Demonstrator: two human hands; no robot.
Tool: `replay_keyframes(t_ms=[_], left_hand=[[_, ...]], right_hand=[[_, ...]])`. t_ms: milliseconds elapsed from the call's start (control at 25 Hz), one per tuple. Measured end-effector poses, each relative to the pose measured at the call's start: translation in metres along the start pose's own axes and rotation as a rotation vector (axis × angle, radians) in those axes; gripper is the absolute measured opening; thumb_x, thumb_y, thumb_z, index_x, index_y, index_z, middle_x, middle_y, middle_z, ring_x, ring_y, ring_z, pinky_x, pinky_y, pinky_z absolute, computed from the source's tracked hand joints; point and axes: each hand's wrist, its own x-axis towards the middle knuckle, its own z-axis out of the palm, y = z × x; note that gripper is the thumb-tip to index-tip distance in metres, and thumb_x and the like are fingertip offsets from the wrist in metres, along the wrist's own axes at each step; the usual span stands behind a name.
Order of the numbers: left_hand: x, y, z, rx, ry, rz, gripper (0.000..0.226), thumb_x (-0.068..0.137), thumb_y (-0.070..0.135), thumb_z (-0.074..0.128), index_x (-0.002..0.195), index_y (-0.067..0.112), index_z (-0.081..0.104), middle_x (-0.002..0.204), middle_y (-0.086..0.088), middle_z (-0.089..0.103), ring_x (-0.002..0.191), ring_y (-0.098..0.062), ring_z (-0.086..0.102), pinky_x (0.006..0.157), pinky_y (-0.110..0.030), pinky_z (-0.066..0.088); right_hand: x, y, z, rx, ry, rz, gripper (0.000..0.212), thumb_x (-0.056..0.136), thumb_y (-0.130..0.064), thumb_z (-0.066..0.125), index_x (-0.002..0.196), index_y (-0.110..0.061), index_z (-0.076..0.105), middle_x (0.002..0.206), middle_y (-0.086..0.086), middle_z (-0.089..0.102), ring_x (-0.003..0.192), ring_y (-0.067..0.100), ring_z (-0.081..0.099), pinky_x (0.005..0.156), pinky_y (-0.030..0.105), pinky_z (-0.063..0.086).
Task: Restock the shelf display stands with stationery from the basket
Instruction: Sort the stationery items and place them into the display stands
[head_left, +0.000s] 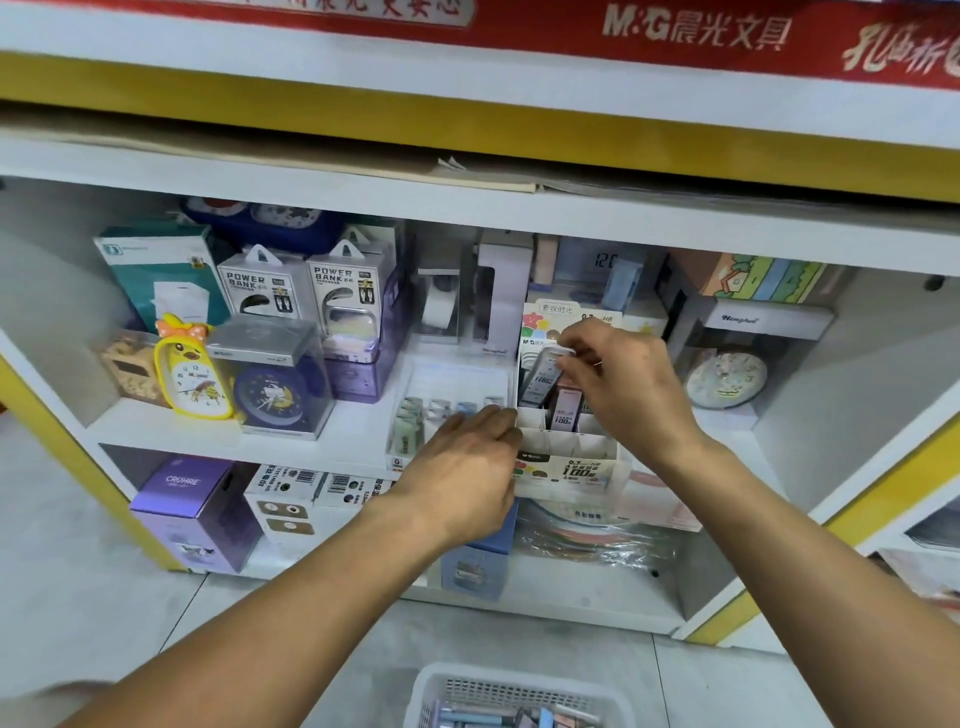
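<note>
On the middle shelf (358, 431) of a white unit edged in yellow, goods stand in a row. At far left, a teal box (166, 280) rises behind a yellow duck-shaped alarm clock (193, 371). Just beside the clock, a clear case holds a round dark-blue clock (272, 397); behind it stand two packs marked POWER BANK (306, 291). Toward the centre, a shallow clear tray (457, 384) carries a row of small pale items. The left hand (462, 467) reaches in from below, knuckles up, fingers curled at the left wall of a white display stand (569, 460) divided into small compartments; whether the fingers grip that wall or merely press on it cannot be told. The front compartments of the stand show bare dividers, while a pink-and-grey pack stands upright in a rear one. Above the stand, the right hand (621, 384) pinches the clear top of a slim dark refill pack (543, 382) between thumb and fingertips, the pack hanging tilted over the rear compartments. Further right, a boxed round pale clock (727, 379) sits under a grey header. On the lower shelf, a purple box (189, 499) stands at left. On the floor at the bottom edge, a white slotted basket (519, 693) holds assorted stationery.
</note>
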Motion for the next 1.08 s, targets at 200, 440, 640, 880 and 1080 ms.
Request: replay_keyframes(t_ms=[200,440,640,880,1080], left_hand=[[-0.001,-0.001,0.0,0.027,-0.046,-0.003,0.055,0.094,0.024,0.051,0.146,0.013,0.039,0.162,-0.004,0.022,0.15,-0.021,0.015,0.121,-0.046,0.014],[-0.001,0.001,0.001,0.034,-0.072,-0.013,0.057,0.094,0.025,0.054,0.148,0.017,0.038,0.163,-0.001,0.017,0.151,-0.02,0.01,0.121,-0.05,0.011],[-0.001,-0.001,-0.003,0.022,-0.058,-0.001,0.052,0.092,0.021,0.055,0.142,0.017,0.044,0.159,-0.001,0.025,0.15,-0.02,0.015,0.121,-0.051,0.015],[-0.018,0.015,-0.013,-0.126,0.091,0.026,0.019,0.084,0.014,0.053,0.102,0.014,0.06,0.111,-0.005,0.056,0.105,-0.026,0.054,0.082,-0.035,0.046],[-0.055,0.038,0.028,-0.123,-0.396,-0.047,0.028,0.085,0.016,0.056,0.112,0.014,0.065,0.11,-0.007,0.067,0.101,-0.027,0.062,0.078,-0.032,0.051]], right_hand=[[0.001,0.002,0.01,0.009,0.008,-0.003,0.01,0.088,-0.009,0.072,0.098,-0.009,0.07,0.081,0.005,0.073,0.072,0.022,0.069,0.068,0.04,0.058],[0.004,-0.002,0.02,-0.179,-0.089,-0.07,0.009,0.092,-0.014,0.068,0.092,-0.009,0.075,0.096,0.001,0.069,0.088,0.023,0.063,0.067,0.041,0.055],[0.002,-0.005,0.021,-0.286,-0.17,-0.029,0.024,0.1,-0.015,0.052,0.11,-0.004,0.071,0.105,0.005,0.056,0.101,0.026,0.054,0.072,0.042,0.053],[-0.031,-0.037,-0.001,-0.057,-0.196,0.067,0.027,0.09,-0.008,0.054,0.107,-0.016,0.074,0.109,0.003,0.07,0.102,0.026,0.064,0.085,0.04,0.053],[-0.122,-0.049,0.01,-0.158,-0.846,0.16,0.027,0.084,-0.01,0.058,0.1,-0.022,0.076,0.103,0.002,0.075,0.096,0.022,0.067,0.077,0.028,0.05]])
